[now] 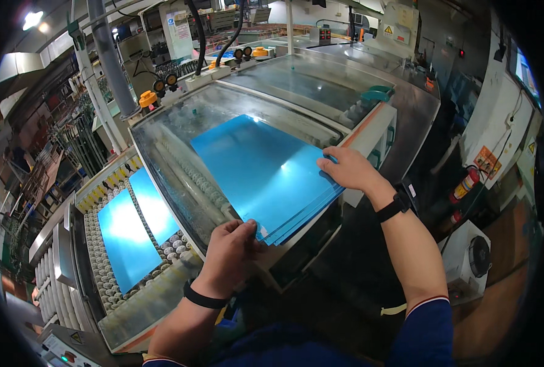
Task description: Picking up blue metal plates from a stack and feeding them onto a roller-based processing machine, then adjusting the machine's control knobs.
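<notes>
A small stack of shiny blue sheets point(253, 171) lies on the clear cover of the machine in front of me, its near edges slightly fanned. My left hand point(234, 244) pinches the near left corner of the stack between thumb and fingers. At the right corner, my right hand point(349, 167) grips the edge, thumb on top and the other fingers partly hidden. Two more blue sheets lie apart on the roller bed to the left: one nearer sheet point(127, 241) and one farther sheet point(153, 205) partly under the cover's edge.
Rows of white rollers point(173, 249) carry the loose sheets. The clear cover point(168, 131) has a raised frame and a green handle point(377, 93) at right. A grey pipe point(110, 58) rises at back left. A fire extinguisher point(466, 183) and a white fan unit point(467, 260) stand right.
</notes>
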A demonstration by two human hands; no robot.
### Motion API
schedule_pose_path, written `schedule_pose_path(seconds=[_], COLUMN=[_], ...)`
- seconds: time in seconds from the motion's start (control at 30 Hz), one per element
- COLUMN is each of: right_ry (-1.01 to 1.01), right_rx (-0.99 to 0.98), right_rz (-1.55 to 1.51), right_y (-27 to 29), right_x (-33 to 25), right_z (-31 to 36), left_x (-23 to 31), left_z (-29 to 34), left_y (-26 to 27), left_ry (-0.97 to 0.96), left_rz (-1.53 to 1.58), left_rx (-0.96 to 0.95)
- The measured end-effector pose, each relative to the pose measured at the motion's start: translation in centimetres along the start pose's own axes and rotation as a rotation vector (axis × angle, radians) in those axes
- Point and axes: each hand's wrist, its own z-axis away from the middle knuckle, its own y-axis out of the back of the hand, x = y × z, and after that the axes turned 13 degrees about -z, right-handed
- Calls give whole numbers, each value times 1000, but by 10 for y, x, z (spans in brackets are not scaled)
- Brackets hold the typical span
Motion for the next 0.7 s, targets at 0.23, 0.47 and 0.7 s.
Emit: schedule_pose_path(seconds=[0.23,0.47,0.7], right_ry=[63,45,81], right_rx=[6,-6,20], right_rz=[12,-42,24], right_y=[-3,-5,-9], right_x=[5,8,19], right_z=[-1,0,-4], left_x=[1,3,0], left_z=[2,2,-1], left_y=[-1,-1,9], left_ry=[23,13,33], left_rz=[-101,-155,-117], left_rx=[-40,18,52])
